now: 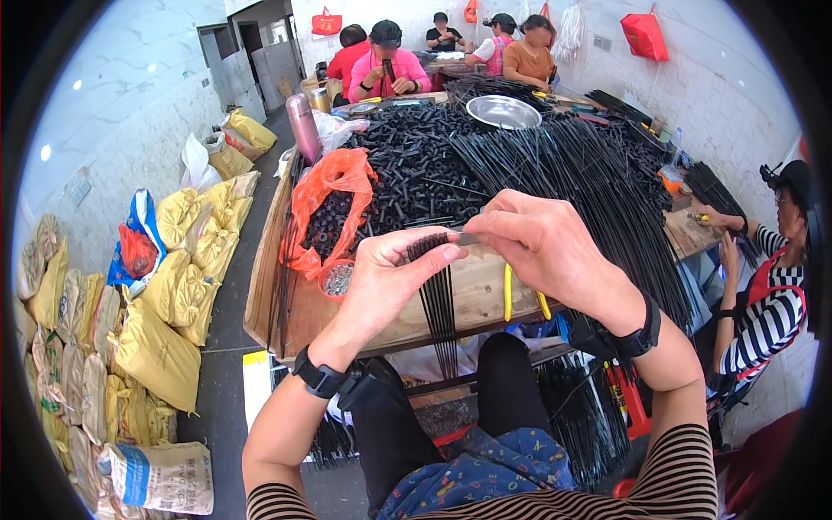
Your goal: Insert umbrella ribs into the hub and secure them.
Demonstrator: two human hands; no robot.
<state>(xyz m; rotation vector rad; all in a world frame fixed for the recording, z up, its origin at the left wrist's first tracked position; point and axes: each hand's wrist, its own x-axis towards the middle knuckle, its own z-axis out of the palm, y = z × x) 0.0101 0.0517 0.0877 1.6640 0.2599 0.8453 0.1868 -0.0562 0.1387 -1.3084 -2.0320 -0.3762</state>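
My left hand [386, 264] is closed around the upper ends of a bundle of thin black rods [440, 312], which hang down past the table's near edge. Its thumb and fingers press the gathered tops together. Close beside it, my right hand [542, 238] pinches a small thin greyish piece [466, 238] against the bundle's top; its exact kind is too small to make out. Under my right hand lies a tool with yellow handles [509, 295], its head hidden. A red tub [336, 279] of small metal pieces stands left of my left hand.
Short black tubular parts [416, 156] heap across the wooden table [373, 312]. Long black rods [572, 173] pile to the right, behind a metal bowl [504, 111]. An orange bag [334, 186] holds more parts. Yellow sacks [160, 347] line the left wall; several people sit around the table.
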